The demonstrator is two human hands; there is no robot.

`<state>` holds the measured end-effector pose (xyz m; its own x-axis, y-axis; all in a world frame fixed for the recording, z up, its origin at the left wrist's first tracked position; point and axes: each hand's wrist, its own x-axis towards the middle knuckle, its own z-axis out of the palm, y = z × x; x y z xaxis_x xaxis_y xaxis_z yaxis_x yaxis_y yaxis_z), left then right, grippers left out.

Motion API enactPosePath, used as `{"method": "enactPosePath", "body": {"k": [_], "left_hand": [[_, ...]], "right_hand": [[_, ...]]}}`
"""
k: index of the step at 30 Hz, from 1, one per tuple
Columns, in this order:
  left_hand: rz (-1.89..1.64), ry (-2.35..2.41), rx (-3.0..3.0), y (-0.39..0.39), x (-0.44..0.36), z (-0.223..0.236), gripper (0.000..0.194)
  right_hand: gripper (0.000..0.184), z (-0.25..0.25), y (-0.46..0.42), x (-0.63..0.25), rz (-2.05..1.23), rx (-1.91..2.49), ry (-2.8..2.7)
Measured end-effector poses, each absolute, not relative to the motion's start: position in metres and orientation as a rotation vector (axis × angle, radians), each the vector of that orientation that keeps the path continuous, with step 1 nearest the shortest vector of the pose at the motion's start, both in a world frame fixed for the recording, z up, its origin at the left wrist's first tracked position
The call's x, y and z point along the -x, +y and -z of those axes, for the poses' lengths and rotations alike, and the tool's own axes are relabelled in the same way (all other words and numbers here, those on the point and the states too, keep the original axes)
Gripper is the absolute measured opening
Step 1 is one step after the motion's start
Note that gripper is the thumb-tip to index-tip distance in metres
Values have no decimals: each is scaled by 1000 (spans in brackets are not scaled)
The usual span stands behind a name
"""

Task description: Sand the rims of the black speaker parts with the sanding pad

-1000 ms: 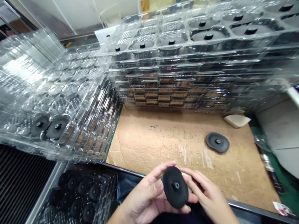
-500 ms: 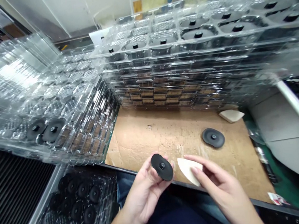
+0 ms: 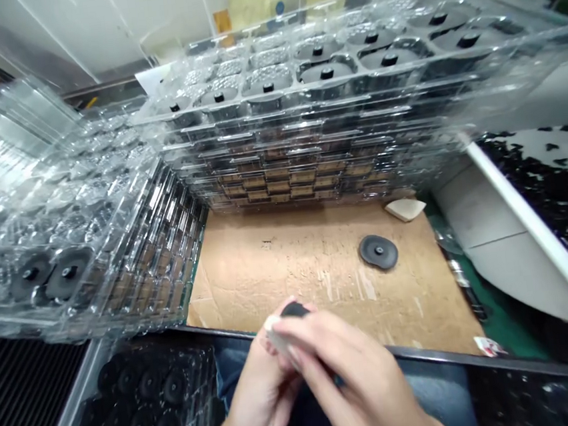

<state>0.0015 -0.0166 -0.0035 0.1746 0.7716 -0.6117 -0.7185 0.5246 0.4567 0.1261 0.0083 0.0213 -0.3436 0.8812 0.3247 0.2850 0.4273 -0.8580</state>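
- Left hand and right hand pressed close, pinching black disc between them, mostly hidden.
- Disc's facing, long axis: blurred, cannot tell.
- Cream pad at right fingertips.

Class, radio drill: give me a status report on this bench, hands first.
Left hand on black disc, mostly hidden; right hand holding pale wedge against it, blurred. Second disc on cardboard sheet ahead. Clear tray stacks beyond, apart from hands.

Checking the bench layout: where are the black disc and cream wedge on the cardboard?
Black disc [image 3: 378,252], head view, on its central hub.
Cream wedge [image 3: 405,209], head view, on its upper face.
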Motion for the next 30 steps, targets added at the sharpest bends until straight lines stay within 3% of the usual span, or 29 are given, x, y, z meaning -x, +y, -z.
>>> {"method": "enactPosePath", "body": {"k": [3, 7, 9, 13, 18, 24, 30], "left_hand": [[-1035, 938, -58, -15, -1, 0, 46], [-1042, 883, -111, -14, -3, -1, 16], [-1052, 887, -131, -13, -1, -1, 21], [-1056, 888, -147, -12, 2, 0, 51], [-1040, 852, -150, -13, 0, -3, 41], [-1126, 907, -173, -12, 3, -1, 56], [-1110, 818, -178, -14, -4, -5, 45]], "right_hand": [[22, -25, 7, -130, -1121, 999, -1910], [23, -28, 8, -126, -844, 1074, -1805], [27, -28, 4, -126, -816, 1009, -1785], [24, -30, 0, -132, -1072, 1005, -1903], [26, -34, 1, -130, -738, 1005, -1803], [22, -35, -7, -147, -907, 1051, -1991], [24, -43, 4, -143, -858, 901, -1938]]}}
